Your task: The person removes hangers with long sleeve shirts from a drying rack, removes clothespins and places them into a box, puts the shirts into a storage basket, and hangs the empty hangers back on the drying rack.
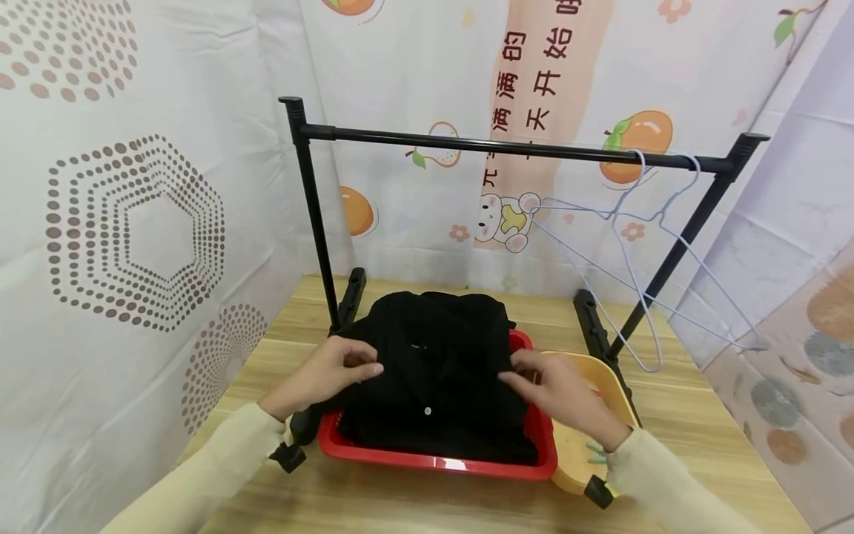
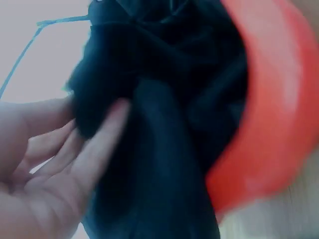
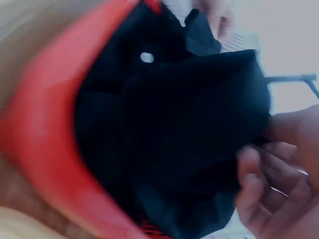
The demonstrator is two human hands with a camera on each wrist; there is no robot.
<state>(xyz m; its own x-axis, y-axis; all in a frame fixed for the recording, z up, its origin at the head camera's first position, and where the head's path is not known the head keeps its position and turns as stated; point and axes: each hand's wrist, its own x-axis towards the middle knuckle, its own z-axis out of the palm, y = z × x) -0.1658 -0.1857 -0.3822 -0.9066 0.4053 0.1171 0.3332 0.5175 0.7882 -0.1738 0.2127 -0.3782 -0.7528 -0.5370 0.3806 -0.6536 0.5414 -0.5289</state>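
Observation:
A black shirt (image 1: 440,371) with a white button (image 1: 428,411) is bunched up over a red plastic basket (image 1: 440,464), its collar label facing up. On its left side, my left hand (image 1: 343,369) pinches the cloth; the left wrist view has the thumb (image 2: 117,114) on the front of the fabric and the other fingers partly behind. At the opposite edge my right hand (image 1: 557,386) grips the shirt between thumb and fingers, seen also in the right wrist view beside the raised cloth (image 3: 199,119). More black fabric lies beneath, its layers hard to separate.
A black clothes rack (image 1: 467,142) spans behind the basket. Light blue hangers (image 1: 620,215) dangle from its right end. A yellow basin (image 1: 567,445) with a green clothespin (image 1: 597,451) stands right of the basket on the wooden table (image 1: 373,504).

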